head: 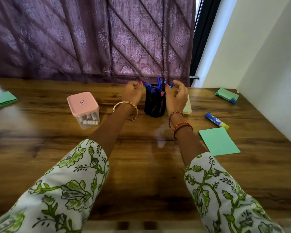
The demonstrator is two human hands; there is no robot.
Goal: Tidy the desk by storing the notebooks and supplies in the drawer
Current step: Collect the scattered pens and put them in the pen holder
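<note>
In the head view, a black mesh pen holder (154, 102) full of blue pens (150, 87) stood at centre frame on the wooden desk (40, 140), directly between the left hand (133, 94) and the right hand (175, 96), neither visibly touching it. The left hand was loosely curled, gripping nothing, while the right was cupped half open and empty, both forearms reaching forward from floral sleeves (60, 187). A pink-lidded container (83, 109) sat left of the hands, a glue stick (216, 121) and green paper (218, 142) right of them, with more green paper at the left edge (2, 100) and upper right (226, 94).
</note>
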